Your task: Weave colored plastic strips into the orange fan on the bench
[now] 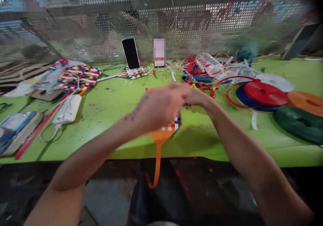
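My left hand [156,110] and my right hand [195,98] meet above the middle of the green table [113,101], both blurred by motion. Between and beneath them is a woven fan piece [168,130] of orange, white and coloured strips, with an orange strip handle [156,165] that hangs over the table's front edge. The left hand's fingers look curled over the fan's top. My right hand's fingers are smeared and partly hidden behind the left hand.
Finished woven fans [78,76] lie at the back left, near a white power bank [68,109]. Two phones [131,52] lean on the mesh wall. Strip rolls in red [264,93], orange [306,101] and dark green [300,123] sit at right, beside scissors [199,81].
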`<action>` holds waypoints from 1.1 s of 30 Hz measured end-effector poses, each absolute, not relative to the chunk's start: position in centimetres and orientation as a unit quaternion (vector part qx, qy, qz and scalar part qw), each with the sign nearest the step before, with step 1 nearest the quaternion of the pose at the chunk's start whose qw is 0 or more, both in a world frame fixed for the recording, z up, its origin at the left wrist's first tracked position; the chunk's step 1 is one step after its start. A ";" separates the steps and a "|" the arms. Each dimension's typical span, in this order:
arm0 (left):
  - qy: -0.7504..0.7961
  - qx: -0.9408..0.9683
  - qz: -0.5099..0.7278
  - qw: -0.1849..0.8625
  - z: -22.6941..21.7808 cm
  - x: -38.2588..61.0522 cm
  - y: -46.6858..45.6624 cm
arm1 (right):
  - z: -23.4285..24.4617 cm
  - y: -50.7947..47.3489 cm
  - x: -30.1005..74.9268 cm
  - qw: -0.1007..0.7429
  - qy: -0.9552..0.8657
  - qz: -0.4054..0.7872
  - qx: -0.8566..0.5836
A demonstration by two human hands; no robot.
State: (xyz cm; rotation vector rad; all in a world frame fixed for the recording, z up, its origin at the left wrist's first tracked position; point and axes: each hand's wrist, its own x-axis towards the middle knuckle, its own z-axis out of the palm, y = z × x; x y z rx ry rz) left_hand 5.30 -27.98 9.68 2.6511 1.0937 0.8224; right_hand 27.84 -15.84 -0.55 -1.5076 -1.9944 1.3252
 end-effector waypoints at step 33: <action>0.557 0.693 0.302 0.345 -1.5 -6.2 -17.8 | -1.9 -15.4 27.1 0.122 -0.772 0.282 -0.557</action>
